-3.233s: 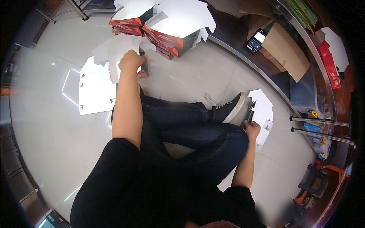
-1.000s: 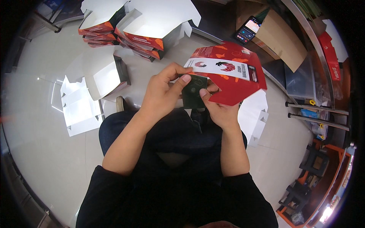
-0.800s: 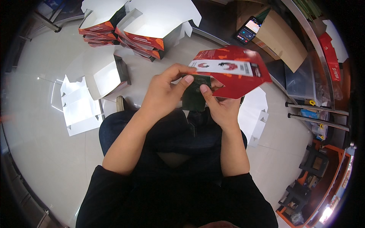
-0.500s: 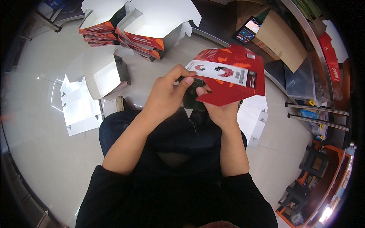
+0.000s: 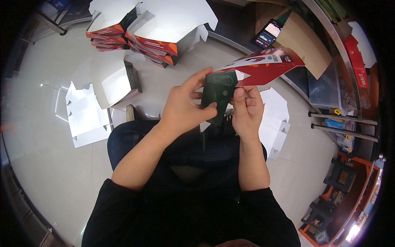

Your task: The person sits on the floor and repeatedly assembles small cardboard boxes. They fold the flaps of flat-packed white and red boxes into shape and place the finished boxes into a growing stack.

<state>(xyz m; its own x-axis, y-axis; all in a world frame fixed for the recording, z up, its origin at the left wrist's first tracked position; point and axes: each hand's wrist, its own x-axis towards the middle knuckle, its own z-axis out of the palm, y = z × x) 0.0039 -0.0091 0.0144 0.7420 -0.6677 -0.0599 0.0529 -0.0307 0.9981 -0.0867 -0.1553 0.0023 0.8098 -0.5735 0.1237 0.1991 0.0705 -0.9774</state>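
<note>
A partly folded cardboard box, dark green on the side turned toward me and red with a white label on its lid flap, is held above my lap. My left hand grips the green side panel, its thumb on the face and fingers behind. At the panel's right edge, my right hand pinches the board near a small white tab, thumb against fingers. The red lid flap slants away to the upper right. Below the left thumb, a white flap of the box hangs down. The box's inside is hidden from view.
Stacked folded boxes and a second stack stand ahead on the tiled floor. Nearer lies a single open box. White flat blanks lie left, others right. A phone rests by brown cardboard.
The box has tilted, so its green side now faces me and the red lid flap has swung up and right. My left thumb has moved down the panel; my right hand has shifted to its edge.
</note>
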